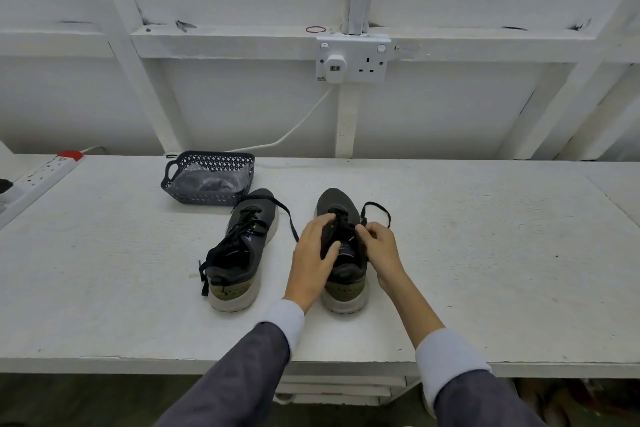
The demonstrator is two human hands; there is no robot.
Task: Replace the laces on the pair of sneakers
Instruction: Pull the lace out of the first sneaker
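On the flat white table [485, 253], a pair of dark grey cloth sneakers with pale soles and olive green heels: left sneaker [242, 250] and right sneaker [346, 284], side by side, toes far, heels near.

Left sneaker alone, no hand on it. Its flat black shoelace, the left lace [289, 218], loose, with one end trailing right onto the table and another hanging down by the heel.

Right sneaker near the middle of the table, between both hands. Left hand [317, 253] on its left side, fingers bent over the top, fingertips at the laces, thumb by the tongue. Holds the sneaker. Right hand [379, 246] on its right side, fingers curled tight, pinching the flat black right lace [377, 210]. A loop of that lace sticking out far and right of the hand.

Just beside the left sneaker's toe, on the far left, a dark blue plastic basket [201, 198] with little holes in its walls. Inside, a clear plastic bag [211, 178] with something dark; cannot tell what.

At the far left edge of the table, a long white power strip [45, 170] with a red switch. On the white wall, a white double socket [370, 62] with a white plug [334, 68] in its left half and a white cable [301, 121] running down toward the basket.
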